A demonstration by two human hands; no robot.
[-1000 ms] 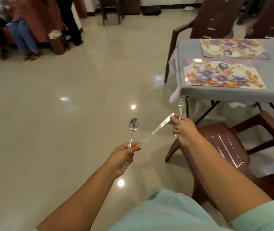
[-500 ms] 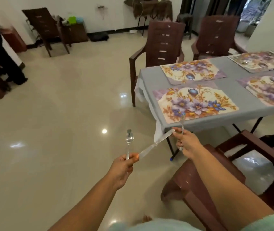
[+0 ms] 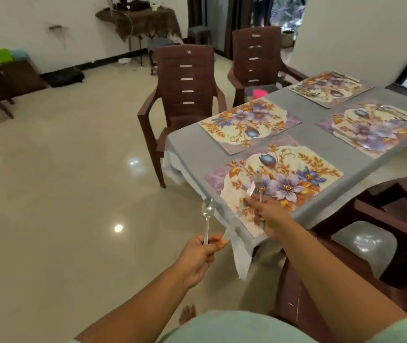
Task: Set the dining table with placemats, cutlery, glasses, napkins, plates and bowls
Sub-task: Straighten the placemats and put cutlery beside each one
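Note:
My left hand (image 3: 201, 256) grips a steel spoon (image 3: 208, 211) upright by its handle and also holds the lower end of a table knife (image 3: 232, 226). The knife slants up to my right hand (image 3: 270, 217), which pinches its other end and holds a fork (image 3: 259, 188) with the tines up. My right hand hovers over the near edge of the closest floral placemat (image 3: 296, 174) on the grey-clothed table (image 3: 190, 154). Three more floral placemats (image 3: 249, 122) (image 3: 373, 127) (image 3: 331, 87) lie flat further along the table.
Two brown plastic chairs (image 3: 185, 90) (image 3: 257, 55) stand at the table's far side. Another brown chair (image 3: 375, 219) is close at my right, under my right arm. Glossy tiled floor (image 3: 61, 181) spreads to the left, and furniture lines the back wall.
I have come closer to the table. Both hands, still holding the spoon, knife and fork, now reach the table's near corner, with the right hand over the closest placemat.

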